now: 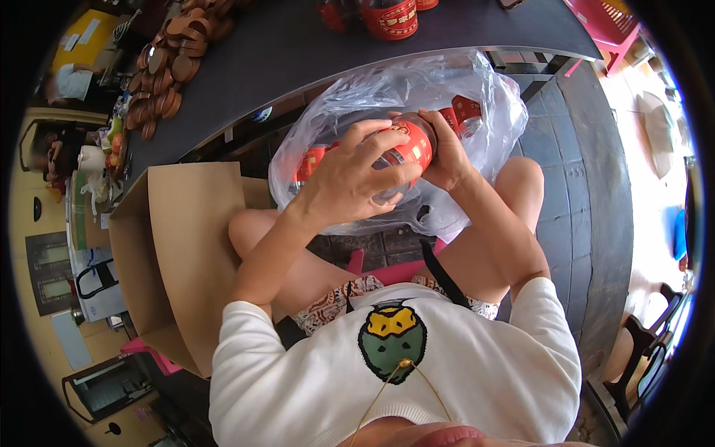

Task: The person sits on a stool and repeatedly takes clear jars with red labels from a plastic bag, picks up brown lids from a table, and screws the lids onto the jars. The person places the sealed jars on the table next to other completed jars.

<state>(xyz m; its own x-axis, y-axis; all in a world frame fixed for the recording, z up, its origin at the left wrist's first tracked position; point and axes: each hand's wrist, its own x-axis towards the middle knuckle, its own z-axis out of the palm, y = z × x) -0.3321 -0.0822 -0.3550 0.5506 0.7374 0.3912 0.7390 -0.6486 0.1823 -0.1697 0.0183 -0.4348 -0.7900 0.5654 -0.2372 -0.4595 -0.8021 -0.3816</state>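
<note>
Between my two hands is a clear plastic jar point(417, 139) with a red label, held tilted over a large clear plastic bag point(335, 112). My left hand point(356, 173) wraps round its near left side with the fingers spread over the label. My right hand point(447, 155) grips the jar's right end, where a dark part shows between thumb and palm. Its fingertips are hidden behind the jar. Inside the bag lie more red-labelled jars point(467, 109), some on the right and one red-labelled jar point(309, 162) on the left.
A dark table point(283, 45) stands ahead, with a heap of brown round lids point(179, 59) at its left and red-labelled jars point(390, 18) at its far side. An open cardboard box point(195, 246) is at my left. Grey floor tiles point(555, 186) and a pink chair point(605, 26) are to the right.
</note>
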